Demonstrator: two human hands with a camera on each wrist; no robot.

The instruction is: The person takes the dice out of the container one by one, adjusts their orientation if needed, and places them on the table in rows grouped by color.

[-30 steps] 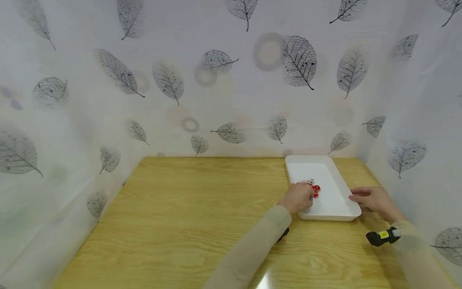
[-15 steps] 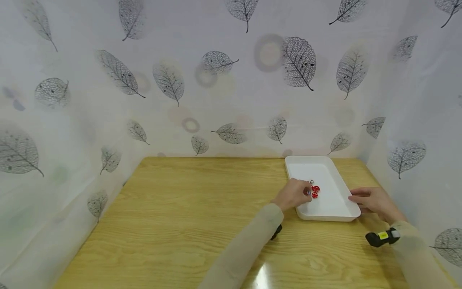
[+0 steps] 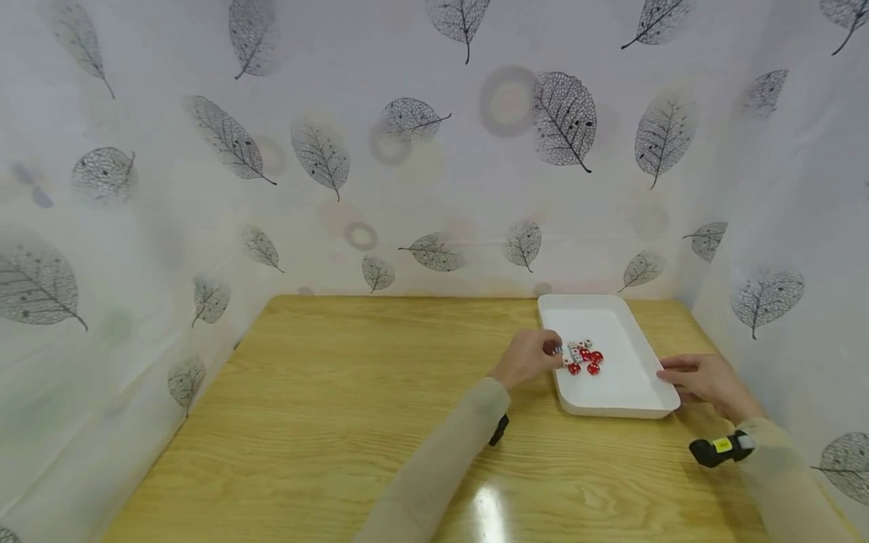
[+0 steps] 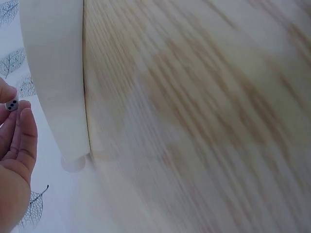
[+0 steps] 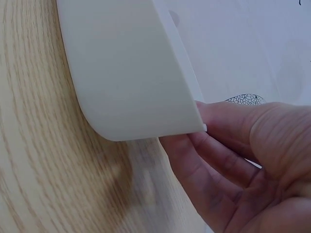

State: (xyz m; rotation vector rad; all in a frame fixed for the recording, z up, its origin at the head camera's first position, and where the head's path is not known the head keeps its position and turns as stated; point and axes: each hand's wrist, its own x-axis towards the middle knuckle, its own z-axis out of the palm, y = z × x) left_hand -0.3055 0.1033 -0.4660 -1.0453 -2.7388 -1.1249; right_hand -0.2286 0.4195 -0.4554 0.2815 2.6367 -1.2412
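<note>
My left hand is over the left rim of a white tray in the head view. Between thumb and fingertips it pinches a white die with dark pips, seen at the left edge of the left wrist view. Inside the tray, just right of that hand, lie several red dice and several white dice in a loose cluster. My right hand holds the tray's right rim near its front corner. In the right wrist view its thumb is over the rim and its fingers are beneath.
The tray stands on a wooden table, towards its right side. A pale curtain with a leaf print hangs behind the table and along both sides. Each wrist wears a dark strap-on device.
My left hand has drawn back leftwards from the middle of the dice to the tray's left rim, holding a die. More dice are uncovered. My right hand has stayed on the rim.
</note>
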